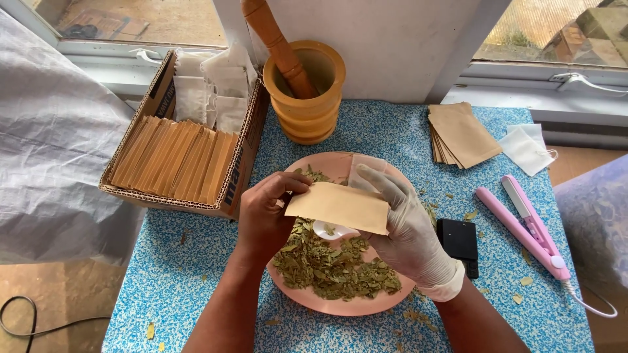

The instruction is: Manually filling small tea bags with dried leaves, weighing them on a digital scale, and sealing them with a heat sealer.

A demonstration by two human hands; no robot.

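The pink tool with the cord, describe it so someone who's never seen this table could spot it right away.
Start at the blue speckled table and go to its right edge, past the pink plate of dried leaves and the small black box. There lies a slim pink two-armed clamp tool, arms slightly parted, white cord trailing off its near end. It is the only long, glossy pink thing there.

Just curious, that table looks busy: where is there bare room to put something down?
Bare tabletop lies below the cardboard box, left of the pink plate, and between the wooden mortar and the brown envelope stack. The right side is crowded: black scale, pink sealer.
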